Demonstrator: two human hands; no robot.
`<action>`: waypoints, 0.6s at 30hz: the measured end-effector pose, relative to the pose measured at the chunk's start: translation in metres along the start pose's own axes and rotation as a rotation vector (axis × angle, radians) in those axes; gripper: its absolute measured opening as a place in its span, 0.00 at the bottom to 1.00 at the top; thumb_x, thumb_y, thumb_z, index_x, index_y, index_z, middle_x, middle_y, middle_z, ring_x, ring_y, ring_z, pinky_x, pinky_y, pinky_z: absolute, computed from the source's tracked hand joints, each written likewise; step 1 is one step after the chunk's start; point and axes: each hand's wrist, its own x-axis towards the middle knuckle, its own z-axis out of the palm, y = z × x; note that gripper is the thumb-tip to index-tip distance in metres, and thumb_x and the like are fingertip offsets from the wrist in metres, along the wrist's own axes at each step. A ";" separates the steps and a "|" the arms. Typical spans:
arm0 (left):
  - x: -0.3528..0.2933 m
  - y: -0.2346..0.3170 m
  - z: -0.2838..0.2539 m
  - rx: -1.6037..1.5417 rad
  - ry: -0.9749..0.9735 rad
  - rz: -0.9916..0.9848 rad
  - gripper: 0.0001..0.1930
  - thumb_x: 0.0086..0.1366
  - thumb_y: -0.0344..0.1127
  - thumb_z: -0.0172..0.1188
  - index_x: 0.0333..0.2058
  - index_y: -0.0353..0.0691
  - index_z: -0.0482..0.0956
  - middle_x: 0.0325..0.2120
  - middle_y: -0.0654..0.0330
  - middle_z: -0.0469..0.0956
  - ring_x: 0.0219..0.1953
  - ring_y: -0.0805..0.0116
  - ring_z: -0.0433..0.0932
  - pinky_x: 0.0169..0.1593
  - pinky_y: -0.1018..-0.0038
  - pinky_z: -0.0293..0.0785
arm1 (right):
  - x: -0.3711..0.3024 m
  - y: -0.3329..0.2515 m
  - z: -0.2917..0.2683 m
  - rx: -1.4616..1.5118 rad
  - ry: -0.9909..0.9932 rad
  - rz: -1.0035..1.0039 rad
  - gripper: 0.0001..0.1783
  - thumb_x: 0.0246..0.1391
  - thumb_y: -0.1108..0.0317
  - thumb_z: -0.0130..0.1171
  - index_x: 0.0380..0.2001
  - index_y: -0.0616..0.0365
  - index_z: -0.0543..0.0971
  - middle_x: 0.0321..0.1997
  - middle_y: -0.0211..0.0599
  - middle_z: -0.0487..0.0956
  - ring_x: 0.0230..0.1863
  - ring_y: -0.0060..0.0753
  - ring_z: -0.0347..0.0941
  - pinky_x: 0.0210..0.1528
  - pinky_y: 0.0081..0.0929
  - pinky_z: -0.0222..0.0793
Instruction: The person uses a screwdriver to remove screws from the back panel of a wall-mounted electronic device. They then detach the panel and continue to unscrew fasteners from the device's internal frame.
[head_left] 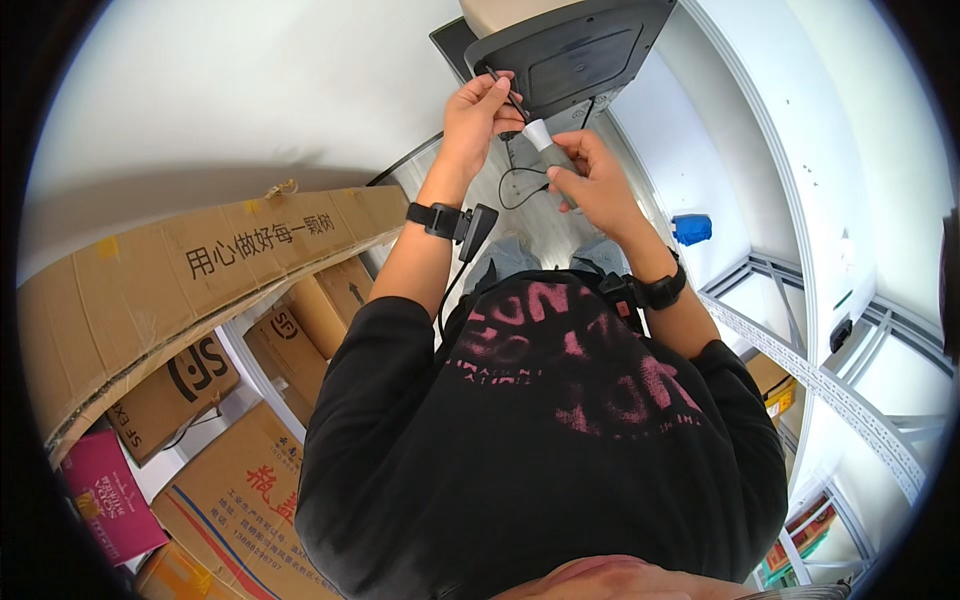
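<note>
A screwdriver with a grey handle and white collar (538,134) slants up and to the left in front of me. My right hand (603,195) is closed round its handle. Higher up, my left hand (474,122) pinches the thin dark shaft, close to its far end. That end meets the left corner of a dark grey panel (585,62), which forms the underside of a beige, padded-looking piece. Whether a screw sits at the tip is too small to tell.
On the left, a shelf with a long cardboard front (150,265) holds several cartons (235,490) and a magenta box (108,495). White metal racking (830,400) stands on the right, near a blue packet (691,229). A black cable (515,172) loops above the floor.
</note>
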 end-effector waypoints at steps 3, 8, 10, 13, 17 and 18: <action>0.000 0.003 0.003 0.048 0.010 -0.013 0.11 0.66 0.34 0.52 0.42 0.33 0.73 0.28 0.60 0.76 0.23 0.76 0.76 0.28 0.82 0.76 | 0.005 0.010 0.002 -0.263 0.059 -0.248 0.23 0.51 0.70 0.57 0.50 0.57 0.64 0.38 0.33 0.70 0.34 0.22 0.69 0.24 0.21 0.70; 0.009 0.002 -0.001 0.021 -0.013 0.007 0.10 0.66 0.32 0.52 0.41 0.32 0.73 0.27 0.57 0.77 0.24 0.71 0.78 0.28 0.78 0.77 | 0.006 -0.001 0.002 0.192 0.022 0.009 0.28 0.49 0.68 0.59 0.53 0.58 0.62 0.38 0.36 0.71 0.33 0.24 0.70 0.22 0.22 0.68; 0.007 0.002 -0.001 0.014 -0.022 -0.005 0.09 0.66 0.32 0.51 0.41 0.32 0.73 0.27 0.57 0.77 0.24 0.71 0.79 0.28 0.78 0.77 | 0.002 -0.009 -0.009 0.464 -0.148 0.156 0.29 0.49 0.67 0.59 0.54 0.59 0.61 0.37 0.36 0.71 0.32 0.24 0.71 0.22 0.22 0.68; 0.003 0.005 0.000 -0.010 -0.031 -0.036 0.09 0.66 0.32 0.52 0.41 0.33 0.73 0.27 0.57 0.77 0.24 0.70 0.79 0.28 0.78 0.77 | -0.001 -0.009 -0.010 0.435 -0.171 0.192 0.28 0.52 0.67 0.57 0.55 0.59 0.61 0.38 0.35 0.72 0.31 0.25 0.72 0.23 0.22 0.68; 0.001 0.008 0.002 0.067 -0.004 -0.076 0.10 0.65 0.34 0.54 0.40 0.33 0.74 0.25 0.60 0.76 0.23 0.71 0.78 0.26 0.79 0.77 | 0.002 0.000 0.000 0.091 -0.082 0.040 0.32 0.50 0.67 0.58 0.56 0.61 0.59 0.36 0.35 0.71 0.31 0.24 0.72 0.22 0.22 0.69; 0.001 0.008 0.001 0.100 -0.006 -0.072 0.11 0.65 0.35 0.55 0.41 0.34 0.74 0.24 0.61 0.76 0.23 0.72 0.78 0.26 0.80 0.76 | 0.004 0.003 0.002 0.099 -0.074 0.027 0.31 0.50 0.67 0.58 0.56 0.61 0.60 0.36 0.35 0.71 0.31 0.24 0.72 0.22 0.22 0.69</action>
